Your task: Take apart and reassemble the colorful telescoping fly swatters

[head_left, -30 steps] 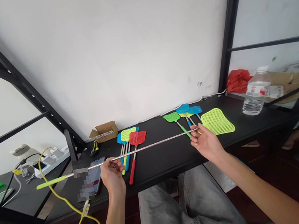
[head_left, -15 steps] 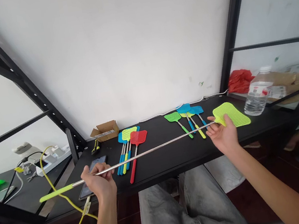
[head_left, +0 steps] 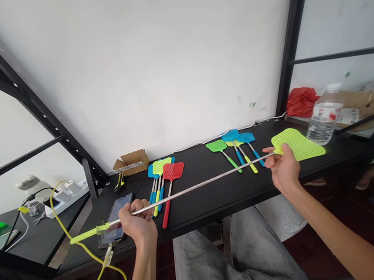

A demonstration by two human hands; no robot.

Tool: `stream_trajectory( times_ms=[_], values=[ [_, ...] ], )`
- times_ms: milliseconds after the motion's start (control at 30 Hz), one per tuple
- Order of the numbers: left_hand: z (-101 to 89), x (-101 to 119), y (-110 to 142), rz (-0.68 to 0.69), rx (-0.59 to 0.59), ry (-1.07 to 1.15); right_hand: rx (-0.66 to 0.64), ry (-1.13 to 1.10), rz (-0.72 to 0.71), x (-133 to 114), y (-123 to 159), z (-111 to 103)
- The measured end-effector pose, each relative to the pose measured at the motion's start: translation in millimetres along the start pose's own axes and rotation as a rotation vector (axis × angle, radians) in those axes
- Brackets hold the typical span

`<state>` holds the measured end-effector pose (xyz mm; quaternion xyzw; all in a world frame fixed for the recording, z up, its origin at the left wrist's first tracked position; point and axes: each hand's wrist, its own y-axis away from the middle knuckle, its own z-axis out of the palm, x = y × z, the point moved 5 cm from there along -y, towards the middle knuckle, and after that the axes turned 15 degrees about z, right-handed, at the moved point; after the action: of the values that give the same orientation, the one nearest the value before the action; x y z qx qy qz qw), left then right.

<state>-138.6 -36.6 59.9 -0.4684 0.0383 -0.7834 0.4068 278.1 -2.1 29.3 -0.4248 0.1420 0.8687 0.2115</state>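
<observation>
I hold a long telescopic fly swatter point(head_left: 201, 185) level above the black shelf point(head_left: 214, 197). Its silver rod is fully drawn out, with a lime green handle at the left and a lime green mesh head point(head_left: 298, 144) at the right. My left hand point(head_left: 137, 223) is closed round the rod near the handle. My right hand point(head_left: 282, 168) pinches the rod just below the mesh head. Under the rod lie two groups of short swatters: a red, yellow and blue group point(head_left: 162, 180) and a green, blue and yellow group point(head_left: 235, 148).
A phone point(head_left: 118, 210) lies on the shelf by my left hand, with a yellow cable point(head_left: 84, 253) hanging down. A small cardboard box point(head_left: 131, 162) stands by the wall. A water bottle point(head_left: 322, 115) and a red bag point(head_left: 298, 100) are at the right. My knees are below the shelf.
The rod has grown longer and shifted right: my right hand moved right with the mesh head, and my left hand slid back right along the rod.
</observation>
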Motion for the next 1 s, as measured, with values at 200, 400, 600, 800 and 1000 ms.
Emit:
stream_trajectory(
  times_ms=[200, 400, 600, 800, 1000],
  values=[
    [25.0, -14, 28, -0.096, -0.085, 0.023, -0.08, 0.0, 0.013, 12, 26, 23],
    [21.9, -13, 25, -0.125, -0.135, 0.001, -0.128, -0.005, 0.025, 4, 25, 25],
    [9.6, -2, 7, -0.087, -0.138, 0.003, -0.107, -0.07, 0.059, -12, 6, 7],
    [2.5, 0, 4, -0.05, -0.081, 0.025, -0.066, -0.072, 0.001, -20, -4, -4],
    [5.7, -2, 8, -0.043, -0.043, 0.028, -0.04, -0.076, -0.046, -18, -2, -2]
  ],
)
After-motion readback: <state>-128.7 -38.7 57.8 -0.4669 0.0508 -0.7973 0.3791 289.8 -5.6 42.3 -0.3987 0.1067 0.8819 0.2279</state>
